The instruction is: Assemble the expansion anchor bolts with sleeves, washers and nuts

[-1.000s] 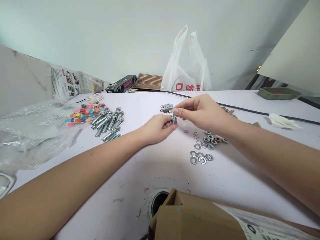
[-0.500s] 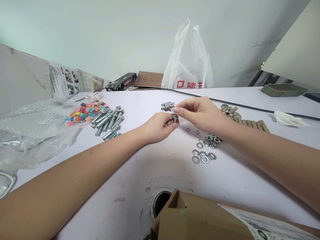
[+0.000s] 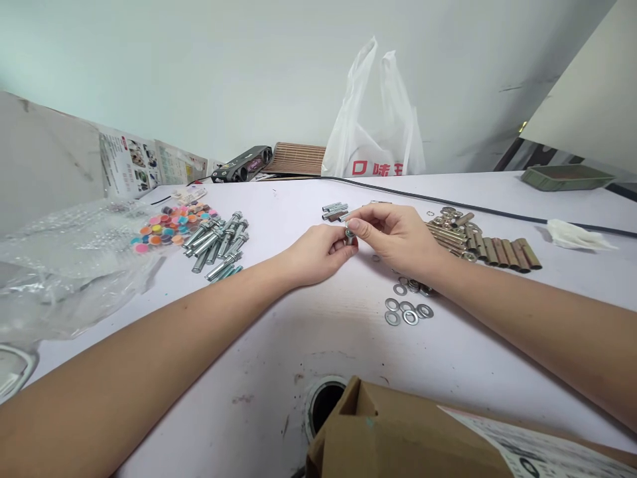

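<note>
Anchor bolt [image 3: 350, 237] sits over the white surface [image 3: 259, 358], its shank pinched in the grip of the left hand [image 3: 318, 255]; the right hand [image 3: 398, 239] narrows to a pinch at its upper end. Piled bolts [image 3: 219, 240] lie leftward, flat washers [image 3: 405, 318] this side of the right forearm [image 3: 502, 309], brownish metal sleeves [image 3: 501, 254] beyond it.

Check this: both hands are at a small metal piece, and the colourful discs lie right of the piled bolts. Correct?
Wrong side: in the head view, the colourful discs lie left of the piled bolts. The left hand and right hand are at the small metal piece.
</note>
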`<state>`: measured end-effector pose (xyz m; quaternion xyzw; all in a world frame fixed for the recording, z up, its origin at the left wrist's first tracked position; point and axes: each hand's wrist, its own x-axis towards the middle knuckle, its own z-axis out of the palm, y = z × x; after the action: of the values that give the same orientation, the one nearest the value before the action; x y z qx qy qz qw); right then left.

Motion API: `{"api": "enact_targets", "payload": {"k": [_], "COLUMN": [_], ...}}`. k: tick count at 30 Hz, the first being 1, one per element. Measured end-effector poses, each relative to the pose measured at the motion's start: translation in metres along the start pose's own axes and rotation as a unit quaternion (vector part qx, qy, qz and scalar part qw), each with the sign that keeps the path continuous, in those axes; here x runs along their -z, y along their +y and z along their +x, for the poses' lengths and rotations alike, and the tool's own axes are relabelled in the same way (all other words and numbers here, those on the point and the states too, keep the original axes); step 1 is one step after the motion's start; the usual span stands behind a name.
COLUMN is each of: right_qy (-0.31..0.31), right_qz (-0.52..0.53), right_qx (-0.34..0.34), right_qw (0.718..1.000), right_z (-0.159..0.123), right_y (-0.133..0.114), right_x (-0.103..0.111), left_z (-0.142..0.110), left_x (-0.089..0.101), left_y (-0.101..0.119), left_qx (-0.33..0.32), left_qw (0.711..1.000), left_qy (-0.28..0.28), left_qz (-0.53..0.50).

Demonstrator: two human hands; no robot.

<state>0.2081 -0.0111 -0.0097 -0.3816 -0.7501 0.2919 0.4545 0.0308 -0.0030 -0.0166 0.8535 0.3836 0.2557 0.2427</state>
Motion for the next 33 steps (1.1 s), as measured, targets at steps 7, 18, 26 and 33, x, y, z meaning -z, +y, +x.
{"api": "enact_targets", "payload": {"k": [7,18,26,33], "right_qy": [0.011,-0.062,0.034,0.025], "right_qz": [-0.066,-0.116,-0.165,-0.159], "right_qx": [0.028,0.112,0.038,0.137], "right_qw": [0.997,0.985,0.985,0.977], "right_z": [-0.003,0.002,0.001,-0.002], "right_y": [0.001,-0.001,0.002,-0.002], "right_x": [-0.003,0.006,0.002,0.004], "left_z": [0.0,0.001,0.001,0.001], "left_x": [0.0,0.0,0.002,0.001], "left_y": [-0.001,-0.004,-0.003,-0.003], "left_qx": [-0.014,-0.003,-0.011,-0.004], "left_qw": [1.0,1.0,1.0,0.998], "left_qy": [-0.006,-0.012,-0.021,-0.028], "left_qz": [0.0,-0.009,-0.016,-0.053]}}
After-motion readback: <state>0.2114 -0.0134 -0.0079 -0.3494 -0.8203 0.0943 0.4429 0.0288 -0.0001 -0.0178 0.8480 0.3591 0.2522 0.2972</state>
